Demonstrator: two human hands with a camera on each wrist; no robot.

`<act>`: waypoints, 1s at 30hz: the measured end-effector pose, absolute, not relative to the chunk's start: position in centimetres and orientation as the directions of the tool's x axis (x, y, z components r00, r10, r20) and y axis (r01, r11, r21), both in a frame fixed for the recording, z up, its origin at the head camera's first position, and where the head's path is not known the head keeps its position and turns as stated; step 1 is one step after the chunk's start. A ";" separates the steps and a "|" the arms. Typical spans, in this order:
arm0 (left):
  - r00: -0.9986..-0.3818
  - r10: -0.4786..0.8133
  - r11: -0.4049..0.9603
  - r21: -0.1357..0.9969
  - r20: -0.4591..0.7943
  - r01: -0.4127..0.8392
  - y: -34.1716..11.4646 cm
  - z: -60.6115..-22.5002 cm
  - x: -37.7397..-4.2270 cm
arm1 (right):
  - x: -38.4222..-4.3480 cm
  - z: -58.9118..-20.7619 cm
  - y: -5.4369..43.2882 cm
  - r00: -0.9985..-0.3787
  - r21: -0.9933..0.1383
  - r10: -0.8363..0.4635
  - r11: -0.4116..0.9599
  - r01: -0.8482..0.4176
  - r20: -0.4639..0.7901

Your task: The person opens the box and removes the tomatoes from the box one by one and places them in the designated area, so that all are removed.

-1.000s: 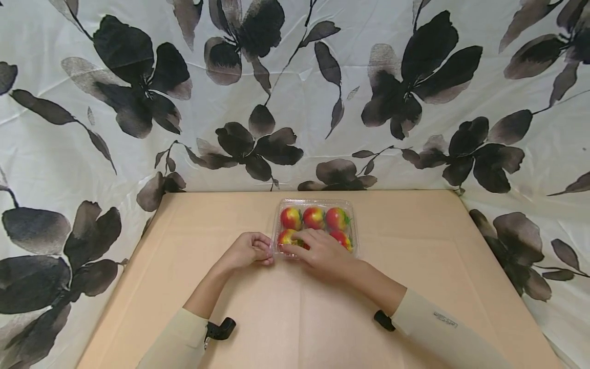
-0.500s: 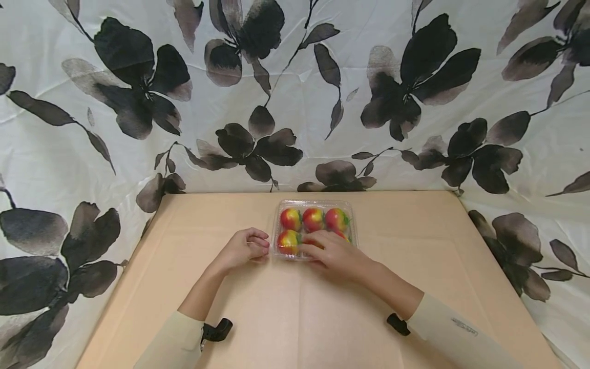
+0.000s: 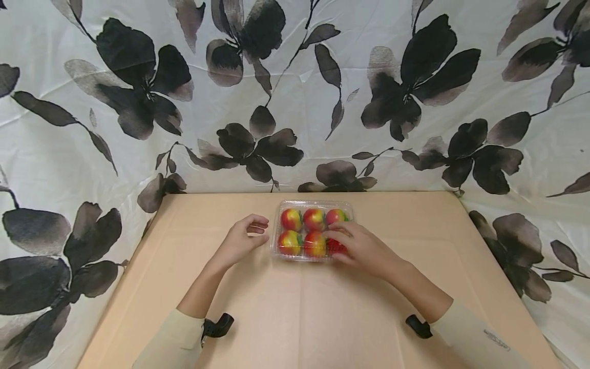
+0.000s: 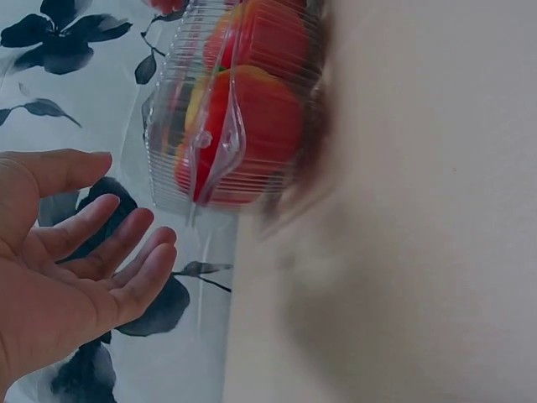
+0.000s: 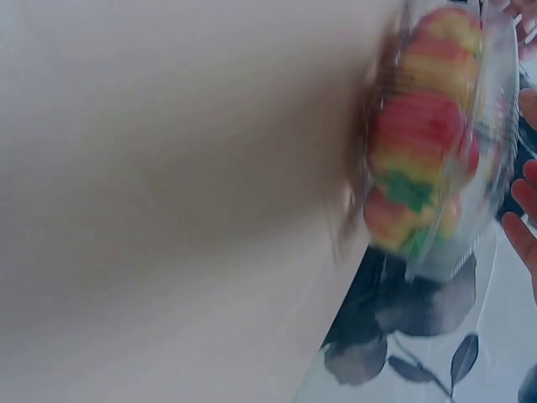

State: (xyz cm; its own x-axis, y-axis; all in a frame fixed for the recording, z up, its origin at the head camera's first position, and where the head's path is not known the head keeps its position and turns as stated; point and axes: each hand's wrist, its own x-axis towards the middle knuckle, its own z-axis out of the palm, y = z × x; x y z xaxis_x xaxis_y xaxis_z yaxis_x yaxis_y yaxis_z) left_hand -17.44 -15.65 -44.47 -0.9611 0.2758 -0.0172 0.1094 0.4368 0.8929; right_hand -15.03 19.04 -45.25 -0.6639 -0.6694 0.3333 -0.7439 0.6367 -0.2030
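Observation:
A clear plastic clamshell box [image 3: 315, 203] lies near the far edge of the table, its two halves meeting along a rim in the left wrist view. Inside sit several red-and-yellow fruits [image 3: 289, 243] with small green leaves. My right hand [image 3: 371, 249] is over the box's front right corner, fingers loosely bent and hiding part of a fruit there. In the right wrist view its fingers [image 5: 522, 239] show apart from the box. To the left of the box, my left hand [image 3: 239, 240] hovers with relaxed, spread fingers [image 4: 151, 269] and nothing in them.
The table [image 3: 295, 318] has a plain light tan cover. Behind it hangs a white cloth [image 3: 322, 102] with dark flowers. Black wrist mounts [image 3: 216, 327] sit at both sleeves.
My right hand has slid rightward across the front of the box, uncovering the front left and middle fruits. My left hand has drawn slightly away from the box and up.

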 end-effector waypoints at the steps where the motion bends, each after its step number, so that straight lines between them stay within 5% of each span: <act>1: -0.960 0.278 0.441 0.889 -0.010 0.119 -15.5 -44.3 -17.4 | -15.0 -45.2 19.4 -0.677 -0.209 -0.657 0.648 -0.732 0.332; 10: -0.916 0.394 0.452 0.853 0.070 0.260 -13.8 -42.7 -17.3 | -14.6 -45.0 22.0 -0.818 -0.428 -0.516 0.699 -0.573 0.254; 21: -0.827 0.548 0.497 0.748 0.124 0.441 -10.2 -41.7 -16.8 | -15.0 -46.2 25.1 -0.860 -0.595 -0.449 0.631 -0.497 0.242; 30: -0.770 0.624 0.496 0.696 0.130 0.520 -7.4 -42.1 -16.5 | -15.1 -47.2 27.1 -0.905 -0.758 -0.420 0.568 -0.320 0.068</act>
State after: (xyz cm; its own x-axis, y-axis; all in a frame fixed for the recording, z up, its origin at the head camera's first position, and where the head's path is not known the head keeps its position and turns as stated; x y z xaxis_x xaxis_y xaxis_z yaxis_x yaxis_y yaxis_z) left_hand -16.45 -7.38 -42.08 -0.7703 0.6242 0.1303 0.5195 0.4957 0.6960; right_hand -15.13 27.07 -47.17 -0.9049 -0.4201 0.0678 -0.3205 0.5679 -0.7582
